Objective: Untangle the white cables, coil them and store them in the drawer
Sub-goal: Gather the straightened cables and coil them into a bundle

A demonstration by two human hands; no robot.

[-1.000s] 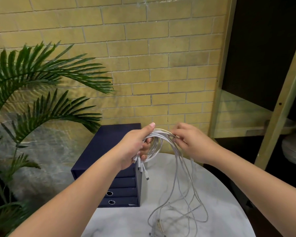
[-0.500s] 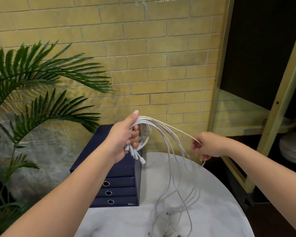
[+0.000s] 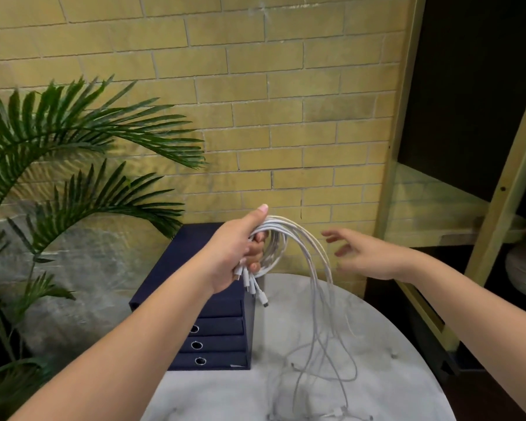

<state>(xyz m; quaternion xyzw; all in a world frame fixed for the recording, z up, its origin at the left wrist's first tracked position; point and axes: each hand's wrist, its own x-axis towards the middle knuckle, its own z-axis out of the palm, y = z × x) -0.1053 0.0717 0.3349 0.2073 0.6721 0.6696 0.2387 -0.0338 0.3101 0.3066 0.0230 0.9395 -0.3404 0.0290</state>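
White thin charging cables [image 3: 275,253] arch from the left hand [image 3: 234,253], whose fingers [image 3: 257,238] curl round the coiled bundle above the round grey marble worktop [image 3: 392,329]. Loose strands trail down onto it. The right hand [image 3: 371,256] hovers just beside them, fingers [image 3: 331,237] spread wide, touching nothing. The navy drawer box [image 3: 189,259] stands at the worktop's left edge. Bare marble runs right of the strands to the curved rim.

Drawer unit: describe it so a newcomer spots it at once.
Start at the round marble table below the yellow brick wall. At its far left edge, beside the palm fronds, stands the drawer unit. It is the only dark navy box, with stacked ring-pull drawers.
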